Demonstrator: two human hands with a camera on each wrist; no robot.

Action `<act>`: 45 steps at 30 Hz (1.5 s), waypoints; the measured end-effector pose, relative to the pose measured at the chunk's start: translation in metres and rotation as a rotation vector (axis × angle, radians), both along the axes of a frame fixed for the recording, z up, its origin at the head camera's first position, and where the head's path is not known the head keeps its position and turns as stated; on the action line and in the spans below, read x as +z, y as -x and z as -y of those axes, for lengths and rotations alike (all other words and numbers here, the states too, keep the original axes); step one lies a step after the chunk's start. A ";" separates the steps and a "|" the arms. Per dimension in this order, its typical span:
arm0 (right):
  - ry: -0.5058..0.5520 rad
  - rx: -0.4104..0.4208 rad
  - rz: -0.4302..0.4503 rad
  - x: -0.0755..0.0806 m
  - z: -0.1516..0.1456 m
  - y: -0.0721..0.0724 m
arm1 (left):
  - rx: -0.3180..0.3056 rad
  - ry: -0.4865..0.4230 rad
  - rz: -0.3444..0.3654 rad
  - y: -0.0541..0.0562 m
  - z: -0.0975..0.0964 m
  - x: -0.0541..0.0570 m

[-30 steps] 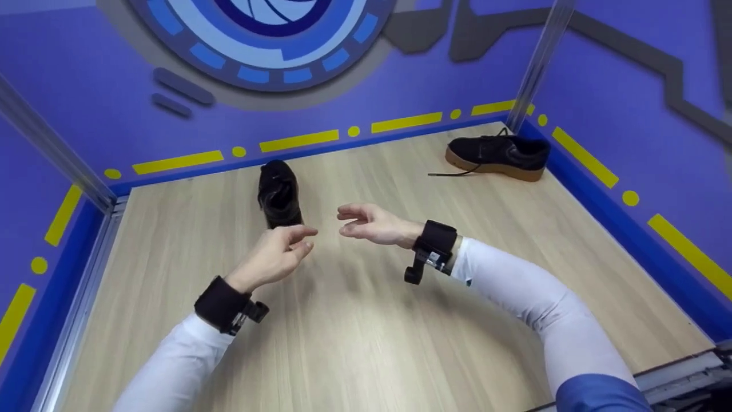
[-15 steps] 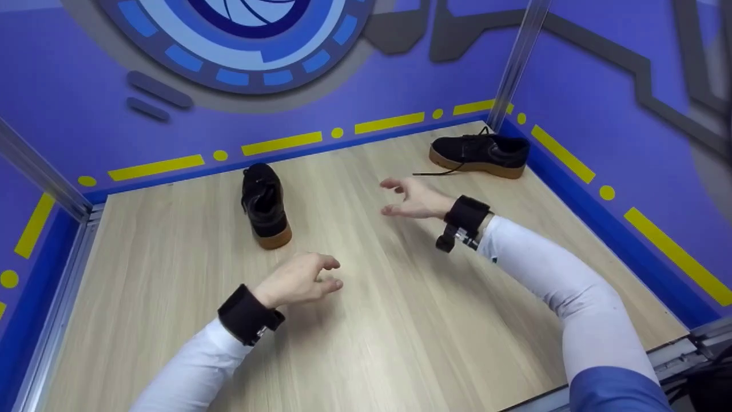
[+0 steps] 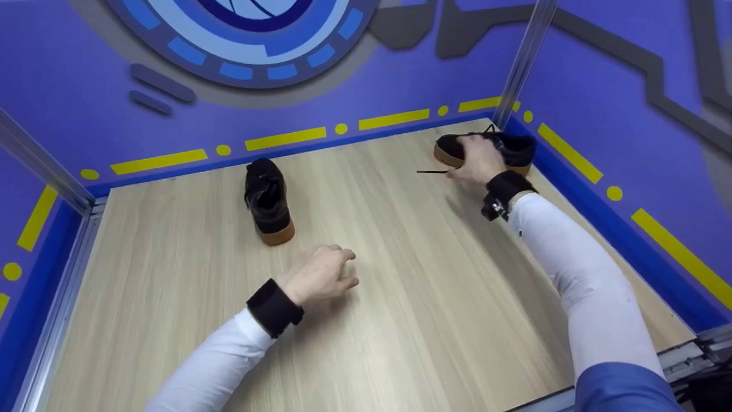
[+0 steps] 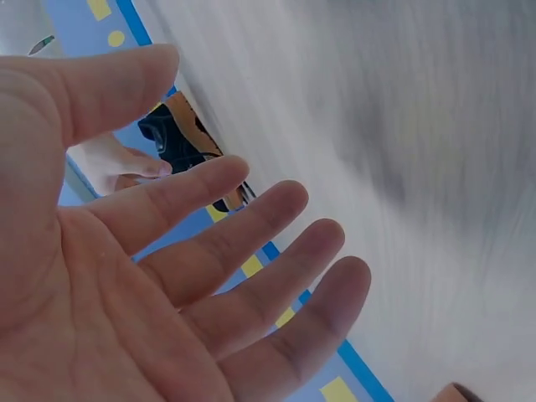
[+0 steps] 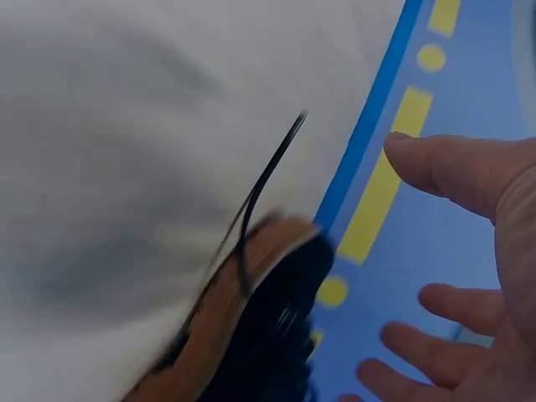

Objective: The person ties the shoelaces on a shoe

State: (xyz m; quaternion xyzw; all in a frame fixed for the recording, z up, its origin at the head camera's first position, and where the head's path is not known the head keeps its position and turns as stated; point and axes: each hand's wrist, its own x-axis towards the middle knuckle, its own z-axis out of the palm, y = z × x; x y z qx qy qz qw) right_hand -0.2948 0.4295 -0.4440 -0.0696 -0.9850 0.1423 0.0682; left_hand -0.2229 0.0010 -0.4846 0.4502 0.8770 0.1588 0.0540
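Observation:
In the head view a black lace-up shoe [image 3: 520, 150] with a tan sole lies at the back right, its toe pointing left. My right hand [image 3: 481, 162] hovers in front of this shoe and overlaps its middle. The right wrist view has the fingers [image 5: 440, 352] and thumb spread apart beside the shoe's toe, with nothing between them. One loose lace [image 5: 270, 174] trails out from that shoe. My left hand [image 3: 326, 274], relaxed and holding nothing, hangs over the middle of the table. A matching black shoe [image 3: 267, 200] stands beyond it to the left, heel toward me.
Beneath everything is a light wood table [image 3: 377, 343]. A purple back wall [image 3: 320, 109] with yellow marks and a right side wall [image 3: 617, 131] close it in. The right-hand shoe sits near the corner post [image 3: 521, 68]. Each wrist wears a black strap [image 3: 273, 308].
My right hand has moved right and away from me, from mid-table to the right-hand shoe. My left hand has come back from the left shoe's heel and shifted right. Both shoes stay put.

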 end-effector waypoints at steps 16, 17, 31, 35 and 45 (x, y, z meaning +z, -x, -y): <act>-0.107 -0.209 0.124 -0.016 -0.092 0.002 | 0.042 0.060 -0.077 0.010 0.002 -0.005; -0.105 -0.205 0.134 -0.016 -0.092 0.002 | 0.040 0.051 -0.072 0.011 0.003 -0.006; -0.079 -0.189 0.252 -0.013 -0.114 0.009 | 0.054 0.124 -0.141 0.025 -0.013 -0.002; -0.088 -0.181 0.269 -0.013 -0.122 0.001 | 0.040 0.158 -0.122 0.026 -0.024 -0.002; -0.162 -0.114 0.239 -0.022 -0.123 0.024 | 0.077 0.155 -0.123 0.035 -0.026 -0.010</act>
